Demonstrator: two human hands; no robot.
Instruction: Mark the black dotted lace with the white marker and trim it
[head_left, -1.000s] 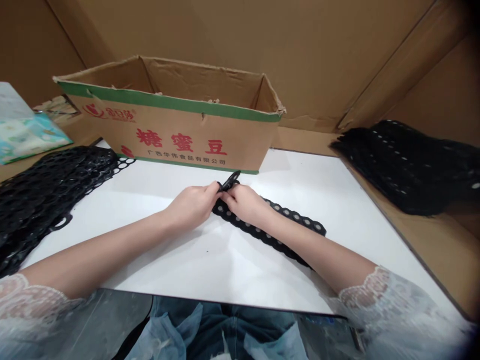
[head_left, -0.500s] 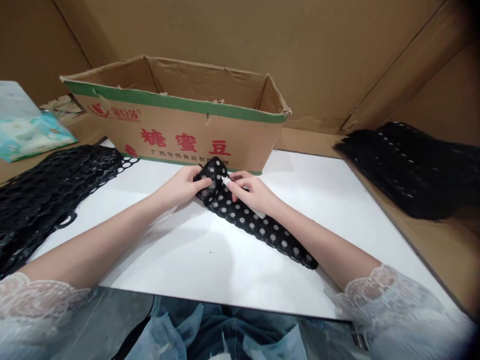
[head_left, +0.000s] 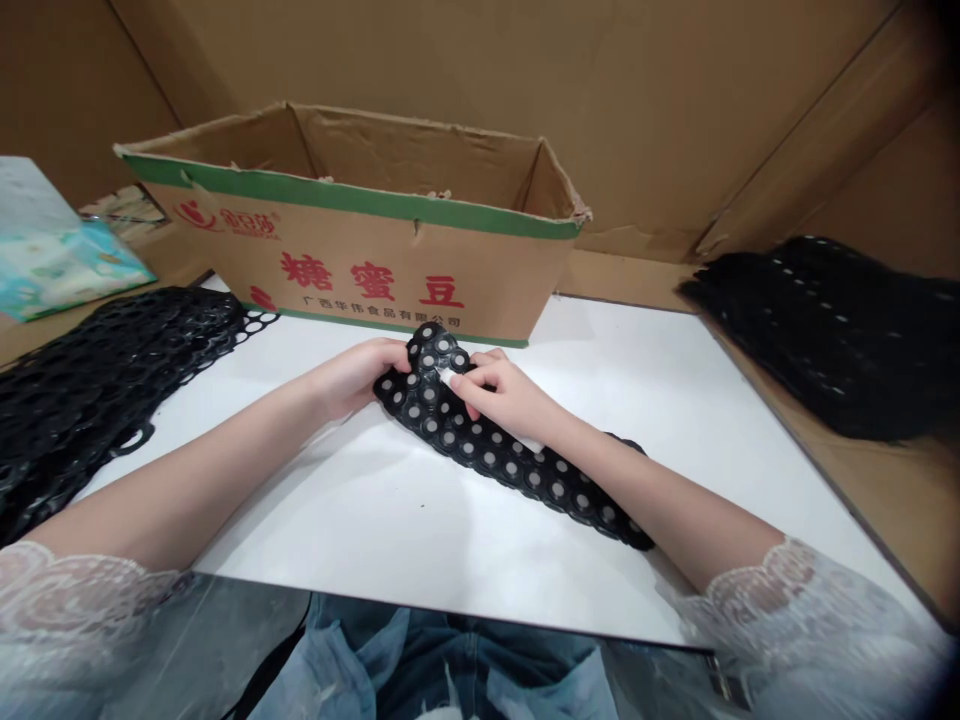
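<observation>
A black strip (head_left: 510,465) with rows of round pale spots lies slantwise over the white tabletop, its far left end raised and bent. My left hand (head_left: 369,372) is closed on that end, the thumb at its edge and the other fingers hidden behind. My right hand (head_left: 504,392) pinches a small white thing (head_left: 447,377), its tip against the strip's spotted face; its kind is hard to make out, though it looks like a wad of tissue. The right forearm hides part of the strip's near end.
Behind my hands stands an open cardboard box (head_left: 360,265) with a green rim. Black sheets full of round holes (head_left: 112,365) are piled at left, beside a blue-white tissue pack (head_left: 64,265). At right lies another black pile (head_left: 817,340). Cardboard walls (head_left: 675,120) enclose the back.
The strip's raised end has turned, showing more of its spotted face, and its near end has shifted slightly right. My left thumb has slid to the edge. The right hand keeps its pinch.
</observation>
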